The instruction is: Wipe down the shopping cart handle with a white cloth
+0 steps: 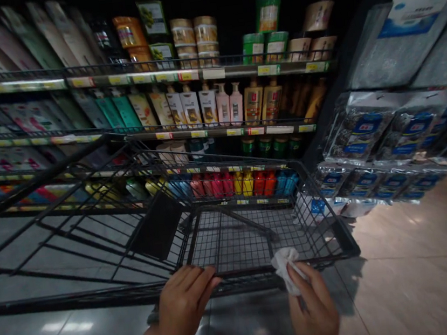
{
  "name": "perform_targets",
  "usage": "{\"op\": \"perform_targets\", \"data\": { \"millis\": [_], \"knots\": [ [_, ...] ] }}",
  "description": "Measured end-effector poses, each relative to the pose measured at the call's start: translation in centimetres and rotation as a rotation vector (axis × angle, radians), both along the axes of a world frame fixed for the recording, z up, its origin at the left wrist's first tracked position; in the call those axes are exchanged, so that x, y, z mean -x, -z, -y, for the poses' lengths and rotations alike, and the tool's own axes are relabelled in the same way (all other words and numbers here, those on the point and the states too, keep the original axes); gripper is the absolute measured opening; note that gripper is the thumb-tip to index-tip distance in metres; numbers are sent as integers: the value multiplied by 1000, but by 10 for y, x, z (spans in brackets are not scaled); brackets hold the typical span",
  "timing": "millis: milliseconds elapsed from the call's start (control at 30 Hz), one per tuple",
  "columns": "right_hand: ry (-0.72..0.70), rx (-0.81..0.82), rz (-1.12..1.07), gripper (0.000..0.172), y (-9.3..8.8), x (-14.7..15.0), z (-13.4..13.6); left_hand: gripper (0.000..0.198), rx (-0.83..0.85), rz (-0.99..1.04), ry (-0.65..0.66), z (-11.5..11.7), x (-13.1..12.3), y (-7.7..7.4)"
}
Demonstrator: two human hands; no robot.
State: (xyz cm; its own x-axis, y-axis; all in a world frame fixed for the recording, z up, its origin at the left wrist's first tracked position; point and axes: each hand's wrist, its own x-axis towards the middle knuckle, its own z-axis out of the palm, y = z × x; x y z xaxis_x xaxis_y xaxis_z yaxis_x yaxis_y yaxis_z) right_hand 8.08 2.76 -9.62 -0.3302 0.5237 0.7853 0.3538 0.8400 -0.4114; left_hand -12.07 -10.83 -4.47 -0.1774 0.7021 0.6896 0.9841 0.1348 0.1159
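Note:
A black wire shopping cart [232,237] stands sideways in front of me, its basket bare down to the wire floor. My left hand [185,302] is closed over the cart's near top rail, fingers together and pointing right. In my right hand [313,298] a crumpled white tissue [288,268] is pinched between thumb and fingers. The tissue lies against the same rail, towards its right end. My right palm is mostly hidden from view.
Beyond the cart, shelves [163,77] carry rows of shampoo bottles [190,107] and stacked tubs [195,35]. Packs of scourers [361,129] hang on the right, close to the cart's corner. Tiled floor [419,268] extends around the cart.

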Motion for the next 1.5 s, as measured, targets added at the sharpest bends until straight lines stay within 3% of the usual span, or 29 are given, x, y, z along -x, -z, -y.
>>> {"op": "perform_targets", "data": {
  "millis": [133, 233, 433, 600, 700, 867, 967, 1067, 1233, 1500],
  "knots": [
    [136, -29, -4, 18, -7, -20, -24, 21, -24, 8, -10, -1, -6, -1],
    [137, -21, 18, 19, -9, -18, -25, 24, -27, 3, -23, -2, -9, -1],
    [-42, 193, -16, 33, -6, 25, 28, 24, -3, -7, -40, -1, -11, 0],
    [-249, 189, 7, 42, -6, 50, 61, 30, -22, -25, -43, -1, -11, -1],
    [-239, 105, 51, 41, 7, 46, 57, 30, -32, -18, -40, -1, -11, 0],
    [-153, -53, 168, 31, 48, 20, 22, 22, 6, 42, -52, -2, -12, 5],
    [-68, -32, 166, 31, 70, 5, 6, 21, 17, 63, -59, -2, -13, 7],
    [-70, 2, 140, 30, 82, -6, 4, 20, 16, 64, -65, -1, -14, 6],
    [-59, 16, 7, 22, 71, -12, 16, 20, 15, 64, -52, 0, -15, 3],
    [-108, -56, 13, 17, 47, 18, 21, 20, 12, 73, -57, 0, -18, 0]
  ]
}}
